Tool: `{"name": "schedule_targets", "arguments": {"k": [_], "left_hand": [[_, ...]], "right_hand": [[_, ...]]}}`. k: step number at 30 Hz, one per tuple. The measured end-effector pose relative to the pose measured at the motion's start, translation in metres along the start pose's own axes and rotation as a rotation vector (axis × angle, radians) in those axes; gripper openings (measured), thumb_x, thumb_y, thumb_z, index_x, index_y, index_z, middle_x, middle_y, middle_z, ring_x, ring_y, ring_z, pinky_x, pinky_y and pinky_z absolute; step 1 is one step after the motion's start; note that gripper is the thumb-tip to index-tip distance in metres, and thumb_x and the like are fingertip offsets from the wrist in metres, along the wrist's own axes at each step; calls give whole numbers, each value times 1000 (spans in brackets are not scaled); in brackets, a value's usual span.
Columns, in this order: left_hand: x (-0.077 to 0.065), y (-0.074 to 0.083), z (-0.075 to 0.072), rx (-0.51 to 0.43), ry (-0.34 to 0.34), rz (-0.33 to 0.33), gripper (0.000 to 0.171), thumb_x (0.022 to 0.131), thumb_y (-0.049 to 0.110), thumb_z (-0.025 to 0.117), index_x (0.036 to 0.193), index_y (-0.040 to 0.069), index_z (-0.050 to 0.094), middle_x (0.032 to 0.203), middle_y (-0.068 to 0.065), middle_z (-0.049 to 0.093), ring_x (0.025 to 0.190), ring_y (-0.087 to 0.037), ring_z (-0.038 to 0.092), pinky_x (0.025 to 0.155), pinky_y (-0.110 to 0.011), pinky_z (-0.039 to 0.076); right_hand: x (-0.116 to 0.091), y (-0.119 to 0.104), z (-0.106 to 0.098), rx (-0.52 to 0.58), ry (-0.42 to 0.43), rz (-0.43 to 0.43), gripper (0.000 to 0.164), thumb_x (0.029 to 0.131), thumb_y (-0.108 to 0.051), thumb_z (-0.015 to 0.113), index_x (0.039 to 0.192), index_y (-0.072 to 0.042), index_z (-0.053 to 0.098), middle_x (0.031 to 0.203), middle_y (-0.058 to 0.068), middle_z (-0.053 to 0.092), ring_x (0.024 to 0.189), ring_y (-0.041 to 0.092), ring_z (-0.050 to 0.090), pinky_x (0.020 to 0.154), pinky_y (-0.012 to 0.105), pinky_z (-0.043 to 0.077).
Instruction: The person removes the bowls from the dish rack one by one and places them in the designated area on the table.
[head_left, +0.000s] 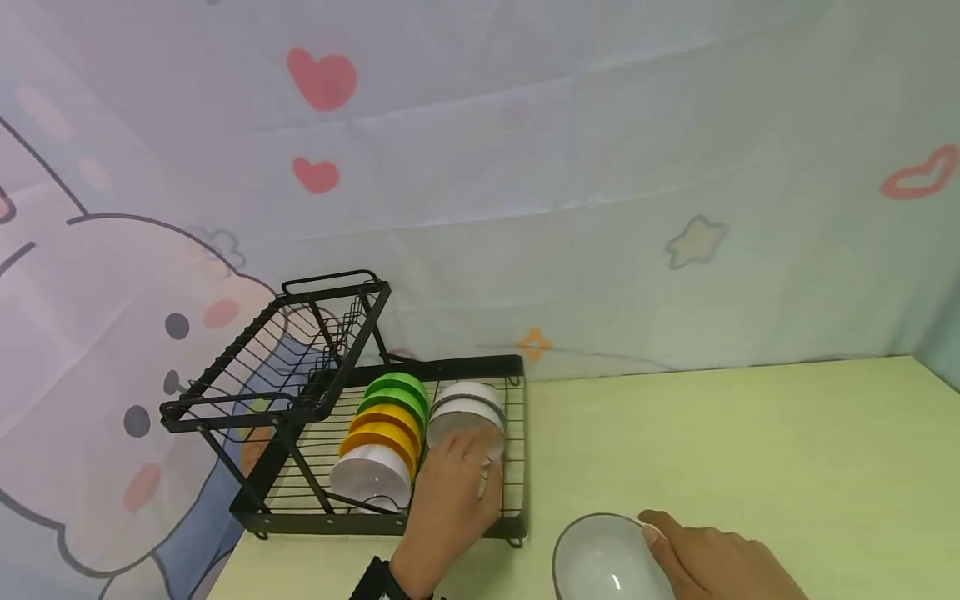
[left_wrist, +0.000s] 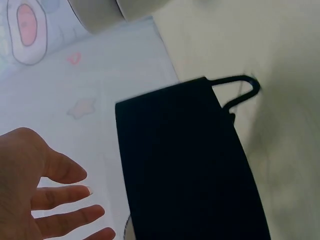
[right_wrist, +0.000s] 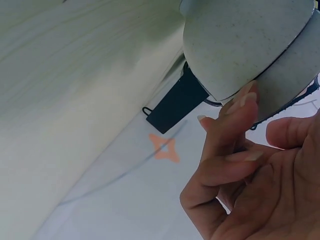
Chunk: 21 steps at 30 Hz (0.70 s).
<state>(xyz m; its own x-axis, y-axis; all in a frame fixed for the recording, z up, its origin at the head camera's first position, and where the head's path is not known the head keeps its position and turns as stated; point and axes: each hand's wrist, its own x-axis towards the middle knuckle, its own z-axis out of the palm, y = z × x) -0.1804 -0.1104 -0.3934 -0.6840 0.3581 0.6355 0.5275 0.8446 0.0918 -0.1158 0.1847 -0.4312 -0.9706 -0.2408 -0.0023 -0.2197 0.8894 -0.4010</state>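
Note:
My right hand [head_left: 712, 554] pinches the rim of a white bowl [head_left: 607, 558] with a thin dark rim, low in the head view and to the right of the rack. In the right wrist view its fingers [right_wrist: 220, 135] are bent at the edge of the pale bowl [right_wrist: 245, 45]. My left hand [head_left: 453, 492] reaches over the front of the black dish rack [head_left: 360, 524], its fingertips right at the nearest of several white bowls [head_left: 452, 418] standing there. The left wrist view shows that hand's fingers [left_wrist: 70, 220] loosely extended and spread, beside the rack's dark end.
Left of those bowls, a row of green [head_left: 397, 392], yellow [head_left: 381, 437] and white bowls [head_left: 372, 475] stands on edge in the rack. A raised wire tier [head_left: 300, 358] covers the rack's left side. The pale green table [head_left: 712, 442] meets a patterned cloth backdrop [head_left: 600, 208].

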Motion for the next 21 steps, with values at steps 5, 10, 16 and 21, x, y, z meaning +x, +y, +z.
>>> {"name": "schedule_targets", "arguments": {"k": [5, 10, 16, 21], "left_hand": [[7, -17, 6, 34, 16, -16, 35, 85, 12, 72, 119, 9, 66, 124, -12, 68, 110, -31, 65, 89, -45, 55], [8, -30, 12, 96, 60, -20, 35, 88, 12, 72, 122, 6, 66, 123, -16, 66, 110, -34, 62, 91, -47, 54], [11, -41, 13, 158, 70, -32, 32, 86, 11, 75, 117, 3, 68, 114, -15, 69, 102, -35, 64, 85, -45, 56], [14, -47, 12, 125, -12, -93, 35, 86, 4, 72, 121, 2, 66, 120, -17, 66, 105, -37, 63, 85, -46, 57]], "right_hand": [[-2, -2, -7, 32, -3, 29, 33, 104, -49, 39, 123, -31, 59, 92, -15, 70, 80, 7, 65, 64, 36, 50], [-2, -3, -10, 57, -28, 75, 35, 104, -49, 40, 122, -27, 61, 94, -12, 70, 87, 11, 65, 68, 42, 52], [-3, -6, -14, 42, -16, 81, 29, 105, -49, 37, 108, -31, 59, 81, -16, 63, 77, 5, 58, 65, 36, 47], [-5, -15, -20, 44, 25, 67, 32, 106, -51, 31, 87, -34, 50, 64, -17, 47, 62, 0, 45, 58, 28, 38]]}}
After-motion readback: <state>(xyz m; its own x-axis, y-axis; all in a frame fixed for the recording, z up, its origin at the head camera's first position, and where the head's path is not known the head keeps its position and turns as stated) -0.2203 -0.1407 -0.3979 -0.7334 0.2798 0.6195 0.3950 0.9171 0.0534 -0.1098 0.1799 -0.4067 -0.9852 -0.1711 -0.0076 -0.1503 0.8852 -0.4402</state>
